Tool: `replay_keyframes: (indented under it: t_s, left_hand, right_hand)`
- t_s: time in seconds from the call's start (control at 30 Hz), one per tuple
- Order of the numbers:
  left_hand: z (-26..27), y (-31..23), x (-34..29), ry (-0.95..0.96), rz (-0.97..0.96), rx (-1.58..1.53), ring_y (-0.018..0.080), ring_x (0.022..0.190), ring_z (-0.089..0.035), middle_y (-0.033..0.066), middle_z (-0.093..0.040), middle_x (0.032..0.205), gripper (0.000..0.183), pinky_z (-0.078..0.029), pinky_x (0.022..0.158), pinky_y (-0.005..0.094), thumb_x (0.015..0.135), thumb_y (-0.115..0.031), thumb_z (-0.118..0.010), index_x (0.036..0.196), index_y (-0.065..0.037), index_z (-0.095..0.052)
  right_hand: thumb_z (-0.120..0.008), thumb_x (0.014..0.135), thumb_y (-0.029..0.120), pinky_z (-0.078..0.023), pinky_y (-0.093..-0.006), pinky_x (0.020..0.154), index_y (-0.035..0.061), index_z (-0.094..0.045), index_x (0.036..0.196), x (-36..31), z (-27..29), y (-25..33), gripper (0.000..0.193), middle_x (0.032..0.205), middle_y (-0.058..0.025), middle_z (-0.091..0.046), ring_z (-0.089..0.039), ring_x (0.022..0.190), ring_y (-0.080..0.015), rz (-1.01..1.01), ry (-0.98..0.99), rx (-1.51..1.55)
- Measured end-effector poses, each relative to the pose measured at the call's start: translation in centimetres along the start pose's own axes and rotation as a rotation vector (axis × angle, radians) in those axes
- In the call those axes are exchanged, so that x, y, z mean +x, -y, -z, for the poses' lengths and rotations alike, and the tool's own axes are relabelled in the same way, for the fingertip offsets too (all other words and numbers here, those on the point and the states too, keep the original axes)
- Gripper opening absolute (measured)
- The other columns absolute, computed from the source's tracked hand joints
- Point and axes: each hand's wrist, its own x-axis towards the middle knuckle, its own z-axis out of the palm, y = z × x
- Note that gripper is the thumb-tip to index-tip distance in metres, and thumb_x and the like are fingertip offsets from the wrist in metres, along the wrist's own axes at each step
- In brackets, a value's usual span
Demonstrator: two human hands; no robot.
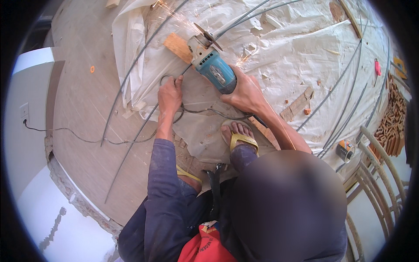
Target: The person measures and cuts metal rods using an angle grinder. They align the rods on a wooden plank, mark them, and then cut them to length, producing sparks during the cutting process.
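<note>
My right hand (248, 91) is wrapped round the rear body of a blue angle grinder (217, 72). The grinder's disc (207, 36) meets a thin steel rod (226, 29), and sparks fly to the upper left and beside my right hand. My left hand (170, 94) is closed on the same rod, nearer to me. A block of wood (178, 47) lies by the rod, left of the grinder head. A dark power cord (209, 110) loops below my hands. Grinder and hand hide part of the rod.
A crumpled white sheet (301, 56) covers much of the floor, with more steel rods (329, 89) across it. My sandalled foot (238, 133) is close below the grinder. The cord reaches a wall socket (25, 114). At right are a can (345, 151) and a chair (377, 174).
</note>
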Motion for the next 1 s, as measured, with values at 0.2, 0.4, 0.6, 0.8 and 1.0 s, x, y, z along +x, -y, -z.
replay_keyframes:
  t_s: [0.2, 0.4, 0.6, 0.8, 1.0]
  left_hand:
    - [0.1, 0.0, 0.0, 0.004, 0.002, 0.018, 0.0501, 0.082, -0.059, 0.0283, -0.063, 0.08, 0.046, -0.044, 0.07, 0.0559, 0.099, -0.042, -0.049, 0.084, 0.0, -0.058]
    - [0.1, -0.1, -0.1, 0.005, -0.012, 0.008, 0.0502, 0.081, -0.059, 0.0284, -0.062, 0.079, 0.047, -0.043, 0.069, 0.056, 0.1, -0.043, -0.048, 0.083, 0.0, -0.057]
    - [-0.2, 0.4, 0.1, 0.001, -0.025, -0.012, 0.0503, 0.08, -0.059, 0.0283, -0.062, 0.079, 0.048, -0.044, 0.068, 0.0561, 0.1, -0.044, -0.048, 0.084, 0.0, -0.057]
    - [0.0, 0.2, 0.1, 0.017, 0.023, -0.008, 0.0499, 0.08, -0.059, 0.0284, -0.062, 0.077, 0.047, -0.045, 0.069, 0.0555, 0.099, -0.044, -0.048, 0.084, -0.001, -0.057]
    - [-0.1, 0.3, 0.0, 0.01, -0.01, -0.009, 0.05, 0.08, -0.06, 0.0281, -0.062, 0.076, 0.047, -0.045, 0.068, 0.0553, 0.1, -0.045, -0.048, 0.086, -0.001, -0.057]
  right_hand:
    - [-0.074, 0.059, 0.022, -0.052, -0.046, 0.083, 0.0019, -0.051, 0.131, -0.1, 0.0, 0.4, 0.078, 0.098, -0.0283, -0.067, -0.066, 0.089, -0.0436, -0.009, -0.012, -0.009]
    - [-0.074, 0.059, 0.022, -0.053, -0.0451, 0.084, 0.001, -0.051, 0.132, -0.1, 0.0, 0.4, 0.079, 0.099, -0.0283, -0.067, -0.067, 0.09, -0.0435, -0.019, -0.002, -0.029]
    - [-0.074, 0.059, 0.023, -0.052, -0.0458, 0.083, 0.0003, -0.053, 0.128, -0.2, -0.1, 0.3, 0.076, 0.096, -0.0282, -0.067, -0.066, 0.09, -0.043, 0.022, -0.039, -0.05]
    - [-0.074, 0.059, 0.026, -0.051, -0.0413, 0.085, -0.0052, -0.059, 0.118, 0.0, 0.6, 1.7, 0.069, 0.094, -0.0276, -0.068, -0.067, 0.09, -0.0393, -0.103, 0.047, -0.069]
    - [-0.075, 0.059, 0.027, -0.052, -0.0411, 0.083, -0.0061, -0.061, 0.114, 0.0, 0.4, 1.6, 0.065, 0.091, -0.0277, -0.068, -0.068, 0.087, -0.0381, -0.097, 0.03, -0.071]
